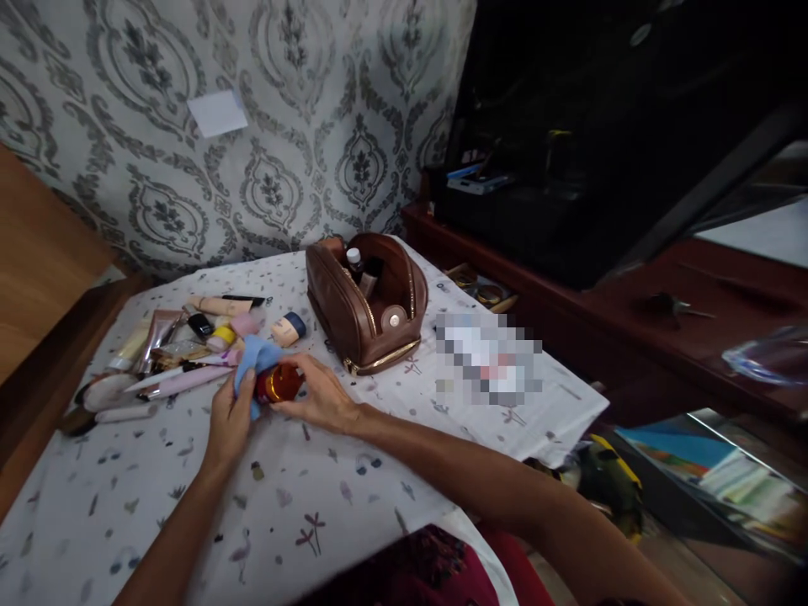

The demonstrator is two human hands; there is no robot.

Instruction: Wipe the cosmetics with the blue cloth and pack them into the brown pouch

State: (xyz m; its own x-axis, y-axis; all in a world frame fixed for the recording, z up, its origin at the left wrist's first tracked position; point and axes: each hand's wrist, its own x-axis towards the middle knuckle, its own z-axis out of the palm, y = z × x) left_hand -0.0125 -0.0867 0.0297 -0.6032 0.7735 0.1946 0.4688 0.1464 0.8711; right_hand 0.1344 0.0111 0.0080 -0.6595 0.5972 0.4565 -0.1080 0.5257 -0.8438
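My right hand [325, 396] grips a small amber-red jar [278, 384] with a gold band, held just over the table. Pressed against the jar's left side is a light blue cloth [258, 357], which my left hand [235, 412] pinches between thumb and fingers. Behind my hands stands a brown cosmetic bag [341, 316], unzipped, with a white-capped bottle [354, 259] showing inside. A beige jar with a dark blue lid [289, 329] lies near the cloth. To the left are makeup brushes [183, 380] and several cosmetic tubes [155, 339] in a loose pile.
The table has a white patterned cloth [303, 480] over it. A blurred-out item [492, 358] lies right of the bag. Along the right runs a dark red cabinet [631, 311] with keys [678, 307] and a large black screen [568, 126]. A patterned wall [271, 126] rises behind.
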